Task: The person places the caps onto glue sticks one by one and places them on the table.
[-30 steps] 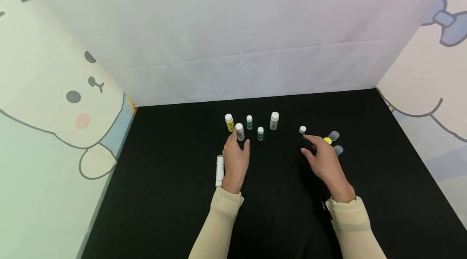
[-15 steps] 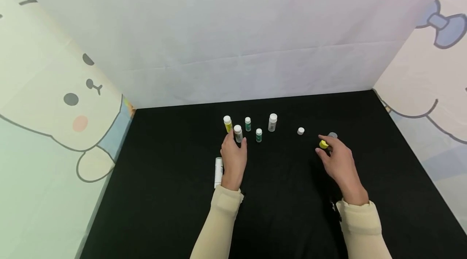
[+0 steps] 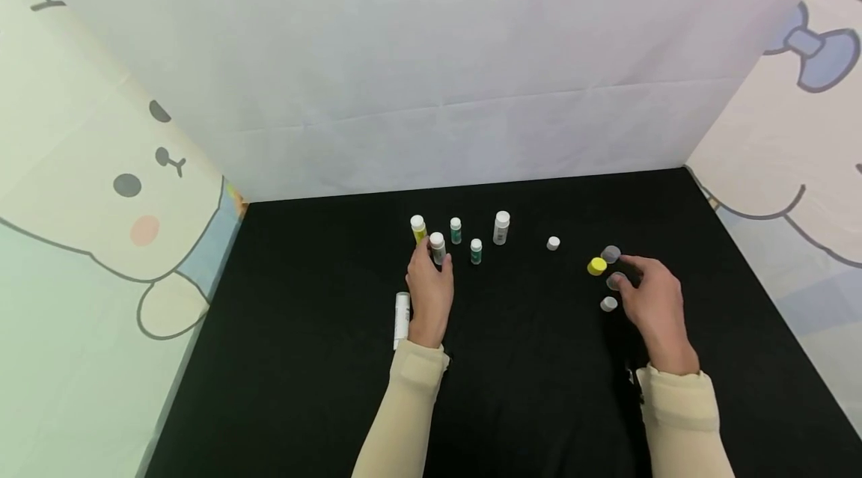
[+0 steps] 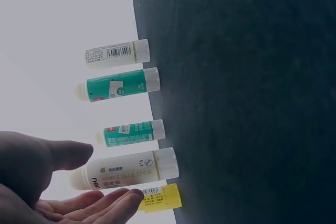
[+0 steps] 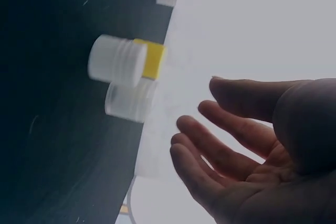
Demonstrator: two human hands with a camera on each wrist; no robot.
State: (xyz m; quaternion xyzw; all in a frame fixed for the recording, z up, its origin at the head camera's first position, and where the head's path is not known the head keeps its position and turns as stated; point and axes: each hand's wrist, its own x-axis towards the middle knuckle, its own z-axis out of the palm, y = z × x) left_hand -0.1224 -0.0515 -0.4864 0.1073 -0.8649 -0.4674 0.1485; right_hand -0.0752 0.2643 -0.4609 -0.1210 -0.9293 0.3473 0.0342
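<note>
Head view: the left hand [image 3: 431, 295], fingers spread either side of the white glue stick [image 3: 438, 248] on the worktop [image 3: 303, 313], could tip the neighbouring yellow glue stick [image 3: 418, 228] by closing unevenly, and the right hand [image 3: 656, 310], fingers parted, might knock the clear cap [image 3: 613, 282] beside its thumb.

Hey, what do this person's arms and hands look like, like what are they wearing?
The left sleeve and right sleeve are long, plain and pale cream, ending in wide cuffs at the wrists. The left hand and right hand are bare, without gloves.
</note>
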